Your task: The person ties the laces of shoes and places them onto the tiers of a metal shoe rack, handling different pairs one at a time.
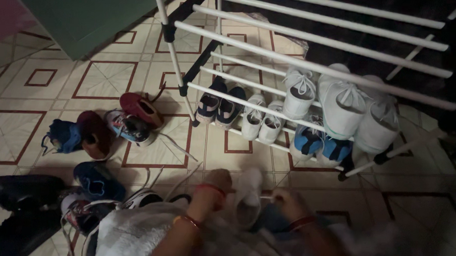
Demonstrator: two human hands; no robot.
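Head view: below the shoe rack [311,65], on the floor side, both hands hold a white shoe [248,197], upright between them. Left hand [217,185] clenched on its side; right hand [286,200] grasping, blurred.

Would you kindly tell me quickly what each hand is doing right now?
Left hand: closed, its grip on the white shoe.
Right hand: at the same shoe's other side; blurred, so its grip cannot be told.
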